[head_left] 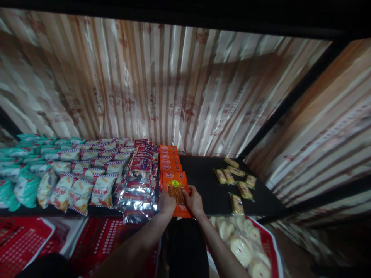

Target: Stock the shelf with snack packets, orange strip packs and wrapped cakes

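Observation:
Both my hands grip an orange snack packet [175,184] at the front of a row on the black shelf. My left hand [167,201] closes on its left edge, and my right hand [193,200] pinches the right edge. Behind it, several matching orange packets [169,157] overlap in a line running to the back. Just left of my left hand, silver and dark-red packets [141,172] are stacked in a leaning row. Small yellow wrapped snacks [244,190] lie scattered on the shelf to the right of my right hand.
White chip bags [79,191] and teal bags [26,187] fill the shelf's left side. Below its front edge are red baskets [95,241], one at right holding round wrapped pale items [242,247]. Striped plastic sheeting [162,85] hangs behind, with a black frame post [290,96] at right.

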Action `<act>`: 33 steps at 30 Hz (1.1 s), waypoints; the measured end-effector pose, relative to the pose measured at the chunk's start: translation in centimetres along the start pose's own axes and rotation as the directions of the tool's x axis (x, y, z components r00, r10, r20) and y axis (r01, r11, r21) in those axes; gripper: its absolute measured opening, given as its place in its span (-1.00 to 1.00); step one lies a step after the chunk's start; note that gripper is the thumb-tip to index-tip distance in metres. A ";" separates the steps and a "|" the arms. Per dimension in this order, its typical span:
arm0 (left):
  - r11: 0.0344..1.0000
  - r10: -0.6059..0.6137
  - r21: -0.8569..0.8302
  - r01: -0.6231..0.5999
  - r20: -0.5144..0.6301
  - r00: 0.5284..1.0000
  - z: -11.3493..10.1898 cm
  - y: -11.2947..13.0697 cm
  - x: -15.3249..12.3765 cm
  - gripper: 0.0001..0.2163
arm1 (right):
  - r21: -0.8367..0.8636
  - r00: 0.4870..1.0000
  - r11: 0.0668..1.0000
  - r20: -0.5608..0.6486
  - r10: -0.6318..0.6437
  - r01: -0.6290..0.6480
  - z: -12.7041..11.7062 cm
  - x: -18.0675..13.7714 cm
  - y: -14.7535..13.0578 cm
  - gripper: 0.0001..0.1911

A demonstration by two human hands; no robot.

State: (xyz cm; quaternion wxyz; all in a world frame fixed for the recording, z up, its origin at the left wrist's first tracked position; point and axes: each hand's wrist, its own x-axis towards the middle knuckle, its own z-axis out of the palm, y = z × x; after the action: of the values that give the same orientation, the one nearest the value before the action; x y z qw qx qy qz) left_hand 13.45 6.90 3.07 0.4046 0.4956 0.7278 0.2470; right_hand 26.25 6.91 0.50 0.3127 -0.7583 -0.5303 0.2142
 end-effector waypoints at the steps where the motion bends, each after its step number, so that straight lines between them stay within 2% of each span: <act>1: 1.000 -0.006 0.025 0.006 -0.003 1.000 -0.1 0.2 0.1 -0.48 | -0.011 1.000 1.000 0.008 0.004 -0.004 0.1 0.3 -0.2 -0.79; 10: 0.985 -0.010 0.172 0.012 -0.013 1.000 -0.1 0.9 0.4 -0.54 | -0.080 1.000 0.997 0.029 0.013 -0.011 0.5 1.3 -1.0 -0.67; 14: 0.978 -0.012 0.207 0.015 -0.012 1.000 0.1 0.8 0.3 -0.49 | -0.120 0.999 0.993 0.036 0.000 0.004 0.6 1.2 -1.0 -0.56; 18: 0.972 0.021 0.236 -0.014 -0.027 0.999 0.3 0.5 0.1 -0.50 | -0.157 0.999 0.987 0.036 -0.040 0.045 0.7 1.0 -0.8 -0.54; 21: 0.958 0.050 0.283 -0.042 -0.019 0.999 0.5 0.4 -0.3 -0.44 | -0.180 0.999 0.983 0.036 -0.040 0.046 0.7 1.0 -0.5 -0.53; 24: 0.924 0.134 0.359 -0.130 0.013 0.991 0.9 0.5 -0.6 -0.40 | -0.190 0.998 0.981 0.046 -0.033 0.041 0.8 1.1 -0.3 -0.53; 28: 0.821 0.301 0.470 -0.323 0.123 0.945 1.4 0.7 -0.2 -0.45 | -0.215 0.996 0.974 0.065 -0.052 0.065 0.7 0.9 -0.2 -0.53; 31: 0.761 0.343 0.536 -0.365 0.145 0.928 1.6 0.7 0.7 -0.45 | -0.312 0.997 0.948 0.050 -0.051 0.065 0.4 0.6 -0.6 -0.54; 33: 0.741 0.344 0.563 -0.366 0.149 0.927 1.6 0.7 1.0 -0.44 | -0.393 0.994 0.913 0.021 -0.108 0.107 0.4 0.7 -1.1 -0.55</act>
State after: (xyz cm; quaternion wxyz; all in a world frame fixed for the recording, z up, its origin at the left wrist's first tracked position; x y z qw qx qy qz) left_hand 14.94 8.07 2.39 0.1918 0.7288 0.6528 0.0763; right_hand 25.54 7.89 0.99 0.1654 -0.7755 -0.6033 0.0854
